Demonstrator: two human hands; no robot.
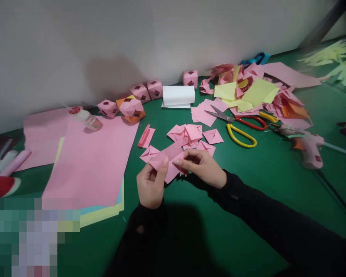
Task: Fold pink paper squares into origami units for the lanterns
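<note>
Between my two hands is a piece of pink paper [173, 152], partly folded and held above the table. My left hand [152, 184] pinches its left side, thumb on top. From the right, my right hand [203, 165] grips the same paper with thumb and fingers; some fingertips are hidden beneath it. Just beyond lies a pile of folded pink paper pieces [187, 134], with single folded ones [213, 136] around it. A narrow folded pink strip [146, 136] lies to the left.
Pink sheets [89, 161] cover the left side, with a red-capped bottle [88, 119] on them. Folded paper cubes [140, 93] line the wall beside a white roll [178, 95]. Right stand scissors [236, 121], paper scraps [259, 94] and a corded glue gun [310, 148].
</note>
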